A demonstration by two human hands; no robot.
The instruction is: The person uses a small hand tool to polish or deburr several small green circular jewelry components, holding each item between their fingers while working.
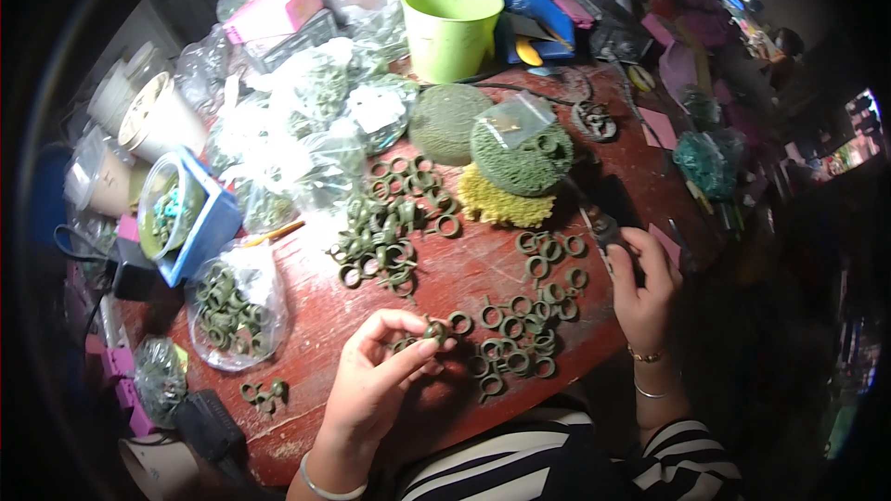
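My left hand (pixel 376 371) pinches a small dark green ring (pixel 434 332) between thumb and fingertips, above the front of the table. At the right table edge my right hand (pixel 645 292) is closed around a slim tool (pixel 605 230) with a dark handle and a thin metal-looking tip; its exact kind is unclear. Between the hands lies a loose spread of green rings (pixel 516 361), each with a short stem. A denser heap of similar rings (pixel 376 237) sits farther back. A clear plastic bag (pixel 276 311) of such pieces lies left of my left hand.
Behind the rings stand two round green textured pads (pixel 445 121), one on a yellow spongy piece (pixel 497 204). A lime-green bucket (pixel 452 37) is at the back. Clear bags (pixel 320 144), a blue bin (pixel 209 213) and white tubs (pixel 153 121) crowd the left of the red table (pixel 325 380).
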